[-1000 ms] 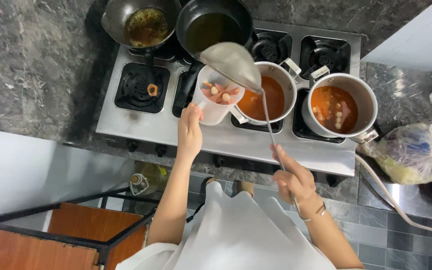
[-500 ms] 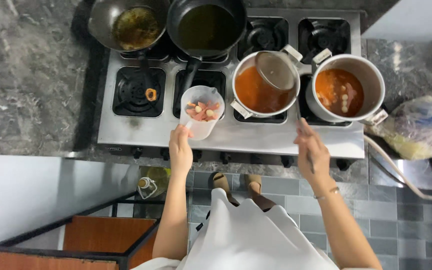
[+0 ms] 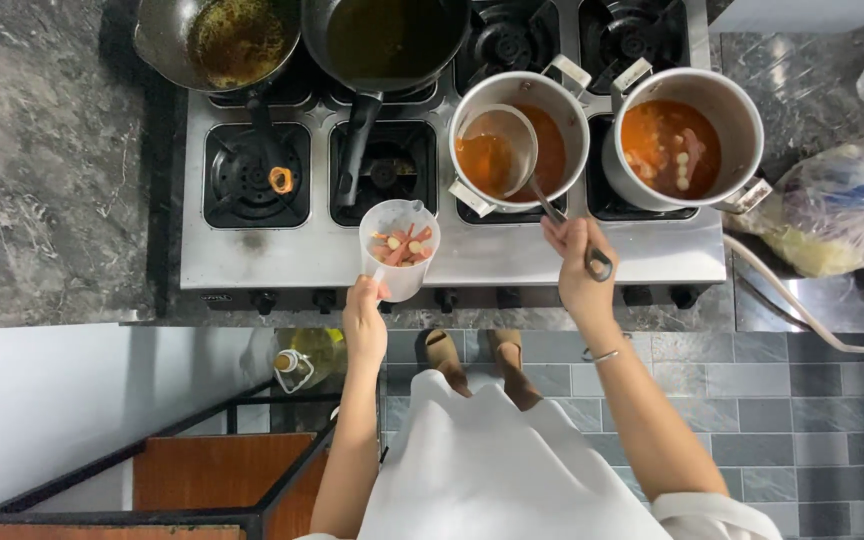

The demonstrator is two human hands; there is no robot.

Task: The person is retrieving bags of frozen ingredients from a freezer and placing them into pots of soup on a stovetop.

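Note:
My left hand (image 3: 364,318) holds a clear plastic cup (image 3: 398,248) with pieces of sausage and other bits in it, over the stove's front edge. My right hand (image 3: 577,268) grips the handle of a metal ladle (image 3: 497,150), whose bowl dips into the orange soup in the left steel pot (image 3: 519,140). Beside it on the right stands a second steel pot (image 3: 689,140) of orange soup with floating pieces.
A steel gas stove (image 3: 322,250) carries a dark wok (image 3: 217,40) and a black pan (image 3: 384,40) at the back left. Plastic bags (image 3: 837,205) lie on the counter at the right. A bottle (image 3: 302,358) and a metal rack (image 3: 182,470) are below left.
The ladle has come down from above the cup into the left pot, and my right hand has moved up along its handle. The cup has stayed in my left hand.

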